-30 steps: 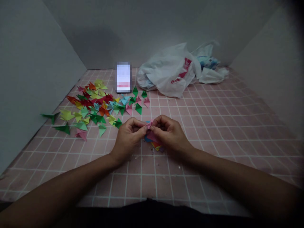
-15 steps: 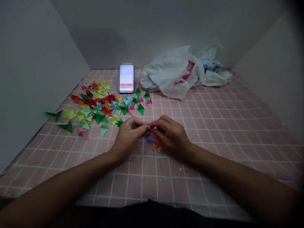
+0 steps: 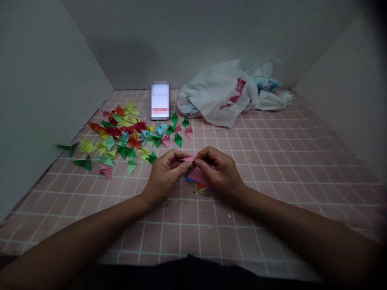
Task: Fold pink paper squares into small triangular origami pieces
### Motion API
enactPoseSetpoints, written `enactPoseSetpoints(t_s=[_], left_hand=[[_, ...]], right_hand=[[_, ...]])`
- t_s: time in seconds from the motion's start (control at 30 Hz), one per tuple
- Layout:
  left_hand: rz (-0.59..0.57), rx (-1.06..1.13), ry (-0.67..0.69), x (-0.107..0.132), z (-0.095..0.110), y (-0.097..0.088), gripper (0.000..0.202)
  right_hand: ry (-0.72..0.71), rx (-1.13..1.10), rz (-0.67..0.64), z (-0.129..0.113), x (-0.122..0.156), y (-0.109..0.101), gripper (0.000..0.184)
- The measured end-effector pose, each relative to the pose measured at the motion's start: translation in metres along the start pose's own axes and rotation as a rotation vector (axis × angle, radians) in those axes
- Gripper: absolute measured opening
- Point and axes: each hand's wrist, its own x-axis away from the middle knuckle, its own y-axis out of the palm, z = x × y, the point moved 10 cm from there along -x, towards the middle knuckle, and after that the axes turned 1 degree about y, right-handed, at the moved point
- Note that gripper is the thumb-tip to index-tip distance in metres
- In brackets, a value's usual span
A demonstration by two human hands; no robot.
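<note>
My left hand (image 3: 165,174) and my right hand (image 3: 218,169) meet at the middle of the pink checked table (image 3: 272,161). Both pinch a small folded pink paper piece (image 3: 189,158) between their fingertips, fingers curled. Under my right hand lies a small stack of coloured paper squares (image 3: 198,180), pink on top with blue, yellow and orange edges showing. To the left, a scatter of folded paper triangles (image 3: 127,135) in red, green, yellow, blue and pink covers the table.
A phone (image 3: 160,100) stands upright against the back wall. A crumpled white plastic bag (image 3: 220,92) with red print lies at the back right, more wrappings beside it. Grey walls close the table in on the left, back and right.
The pink piece has been worked between my fingertips and now sticks out flatter as a pointed shape. My right hand's fingers curled back up. The view shifted slightly.
</note>
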Motion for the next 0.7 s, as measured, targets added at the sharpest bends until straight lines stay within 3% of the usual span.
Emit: enactPoseSetpoints(t_s=[0.2, 0.37, 0.5, 0.7], left_hand=[[0.011, -0.041, 0.086, 0.000, 0.008, 0.000, 0.023], [-0.001, -0.063, 0.135, -0.001, 0.013, 0.001, 0.018], [-0.016, -0.115, 0.167, -0.001, 0.015, 0.000, 0.019], [-0.004, -0.448, 0.328, 0.003, 0.031, -0.003, 0.019]], right_hand=[[-0.037, 0.001, -0.005, -0.005, 0.000, -0.001, 0.010], [-0.173, 0.032, 0.033, -0.021, -0.001, -0.007, 0.012], [-0.125, -0.007, -0.038, -0.016, -0.002, -0.001, 0.009], [-0.270, 0.091, 0.005, -0.032, 0.001, -0.006, 0.012]])
